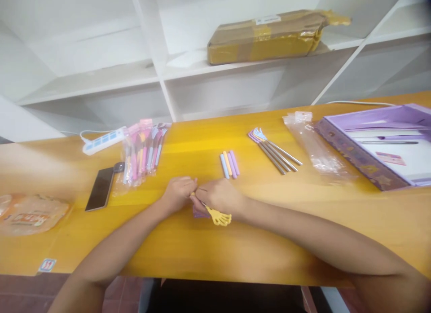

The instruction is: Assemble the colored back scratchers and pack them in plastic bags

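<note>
My right hand (218, 197) is closed around a yellow back scratcher (220, 216), whose hand-shaped head sticks out below the fist. Pressed against it, my left hand (180, 191) is closed too, at the other end of the scratcher, where a bit of yellow shows between the fists. Something purple (200, 212) peeks out under the hands, mostly hidden. Beyond them lie several loose handles (230, 164) in blue, orange and purple. To their right, back scratchers (274, 153) with bare metal rods and purple and blue heads lie bunched together.
On the left are a bag of colourful scratchers (143, 153), a power strip (104, 141), a phone (100, 188) and an orange package (33, 214). A clear plastic wrapper (319, 151) and a purple box (363, 153) lie right. Behind, a taped carton (262, 39) rests on a shelf.
</note>
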Demonstrator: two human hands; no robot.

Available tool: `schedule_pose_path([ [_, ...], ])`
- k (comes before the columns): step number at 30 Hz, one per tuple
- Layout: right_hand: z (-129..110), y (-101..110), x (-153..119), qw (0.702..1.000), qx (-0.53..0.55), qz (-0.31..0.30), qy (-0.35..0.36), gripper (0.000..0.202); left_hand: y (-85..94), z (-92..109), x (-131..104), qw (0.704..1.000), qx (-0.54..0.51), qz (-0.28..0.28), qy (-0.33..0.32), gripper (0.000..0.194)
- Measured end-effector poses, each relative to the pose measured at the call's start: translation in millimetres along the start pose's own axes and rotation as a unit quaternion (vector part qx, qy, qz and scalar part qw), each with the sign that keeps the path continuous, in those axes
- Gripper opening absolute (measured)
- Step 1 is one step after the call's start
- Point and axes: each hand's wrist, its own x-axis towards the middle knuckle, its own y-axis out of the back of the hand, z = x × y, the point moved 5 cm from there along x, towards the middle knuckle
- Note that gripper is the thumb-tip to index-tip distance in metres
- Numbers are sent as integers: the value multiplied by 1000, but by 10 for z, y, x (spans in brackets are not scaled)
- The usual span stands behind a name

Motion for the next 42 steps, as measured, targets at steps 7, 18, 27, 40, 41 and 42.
schedule_pose_path([
  [7, -53, -68, -54, 994, -67, 30, 82, 48, -27, -67, 58, 998, 2, -30, -49, 49],
  [18, -205, -64, -99, 997, -58, -25, 44, 45, -62, -108, 51, 998, 14, -38, -46, 53],
  [27, -204, -6, -90, 998, -26, 15, 52, 39, -43, -83, 7, 997, 20, 19, -75, 48],
  [40, -235, -14, -81, 915, 334, -227, 7, 21, 15, 108, -10, 984, 40, 93, -148, 40],
  [41, -222, -22, -77, 905, 361, -226, -1, 28, 10, 150, -9, 983, 43, 88, -156, 39],
  [42, -211, -36, -74, 900, 374, -224, -6, 32, 6, 192, -7, 983, 45, 82, -161, 39],
])
